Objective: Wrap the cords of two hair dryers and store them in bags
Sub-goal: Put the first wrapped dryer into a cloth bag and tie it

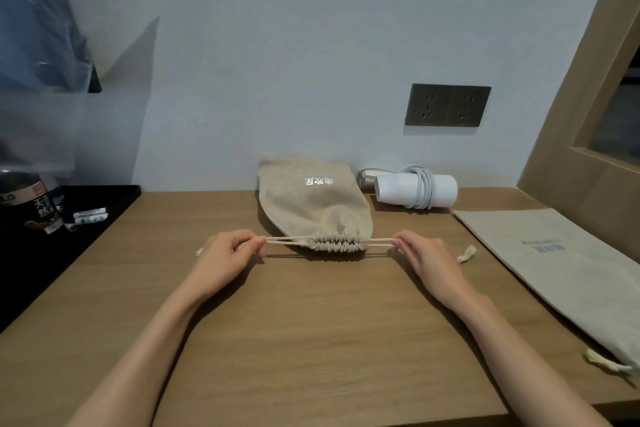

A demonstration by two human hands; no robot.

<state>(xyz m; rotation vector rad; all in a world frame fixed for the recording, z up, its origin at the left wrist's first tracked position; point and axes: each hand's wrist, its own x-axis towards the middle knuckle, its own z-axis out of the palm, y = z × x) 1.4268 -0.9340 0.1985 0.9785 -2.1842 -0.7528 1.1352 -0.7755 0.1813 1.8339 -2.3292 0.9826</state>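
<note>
Head view of a wooden bench (311, 340) set against a pale wall. A beige filled bag (313, 199) lies at the centre, bulging, its contents hidden, with its gathered mouth turned toward the person. The hands are set apart on either side of that mouth: the left hand (227, 255) pinches the drawstring (284, 240) where it leaves the left side, and the right hand (427, 255) pinches the strands leaving the right side, so the string runs taut and level between them and the mouth is puckered closed. Behind and to the right, near the wall, a white hair dryer (398, 189) lies on its side with its cord (425, 191) coiled round the body. An empty bag (561, 263) lies flat along the right edge. A dark wall socket (447, 105) sits above the dryer; a black tray (114, 199) at the left carries a bottle (34, 204).
</note>
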